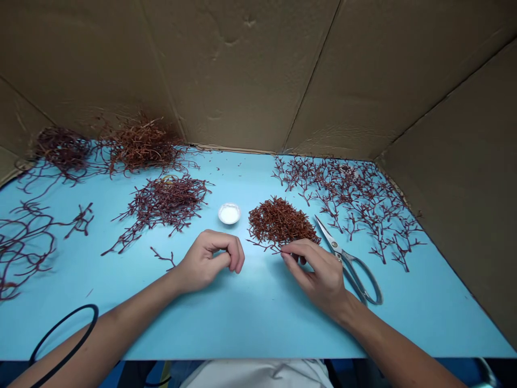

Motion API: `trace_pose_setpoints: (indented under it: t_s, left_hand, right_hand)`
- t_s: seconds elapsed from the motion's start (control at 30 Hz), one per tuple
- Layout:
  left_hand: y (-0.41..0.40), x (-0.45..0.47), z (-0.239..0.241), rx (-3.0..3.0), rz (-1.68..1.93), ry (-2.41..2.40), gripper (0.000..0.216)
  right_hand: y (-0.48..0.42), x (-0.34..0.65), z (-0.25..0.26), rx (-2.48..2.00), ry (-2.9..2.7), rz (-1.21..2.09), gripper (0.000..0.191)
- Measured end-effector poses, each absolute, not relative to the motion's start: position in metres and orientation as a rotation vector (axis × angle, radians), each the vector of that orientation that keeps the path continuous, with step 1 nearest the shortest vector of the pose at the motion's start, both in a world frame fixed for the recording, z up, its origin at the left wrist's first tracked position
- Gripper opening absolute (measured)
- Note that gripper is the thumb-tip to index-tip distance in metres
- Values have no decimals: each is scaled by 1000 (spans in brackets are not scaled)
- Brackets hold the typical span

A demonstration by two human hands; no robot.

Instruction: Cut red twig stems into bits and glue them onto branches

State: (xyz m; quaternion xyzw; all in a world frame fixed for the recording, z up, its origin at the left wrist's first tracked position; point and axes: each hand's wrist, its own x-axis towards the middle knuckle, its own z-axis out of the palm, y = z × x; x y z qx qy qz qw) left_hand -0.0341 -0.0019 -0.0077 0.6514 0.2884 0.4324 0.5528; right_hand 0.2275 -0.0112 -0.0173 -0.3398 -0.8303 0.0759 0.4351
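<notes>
Maybe right hand (317,275) grips red twigs (278,222), fingertips hidden; left hand (212,261) fingers curled closed.

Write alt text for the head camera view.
A right hand touches the edge of a heap of short red-brown sprigs, beside a pair of scissors. A left hand, fingers curled, is near a small white dish. More branching sprigs lie across a blue table, backed by cardboard walls.

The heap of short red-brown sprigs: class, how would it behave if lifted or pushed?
The heap is probably light, given thin, airy sprigs. Its forked tips interlock, so it would likely drag as a clump, not slide. Those fine tips may snap.
</notes>
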Motion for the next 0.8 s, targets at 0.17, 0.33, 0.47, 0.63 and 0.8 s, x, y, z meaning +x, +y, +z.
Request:
trace_pose_setpoints:
  t_s: [0.17,0.33,0.47,0.63,0.8]
  left_hand:
    - [-1,-34,-8,1668,1041,676,32]
    - [1,-33,-6,1722,1070,647,37]
    - [3,-35,-6,1697,1080,683,39]
    - [3,-34,-6,1708,1132,740,35]
    - [0,-31,-4,1739,1096,757,29]
  right_hand:
    - [-11,227,-16,-844,-2058,184,18]
    - [-10,226,-14,-851,-2054,198,18]
    - [-11,226,-15,-845,-2066,195,18]
    - [-10,226,-15,-847,-2071,195,18]
    - [-10,227,-15,-849,-2062,185,18]
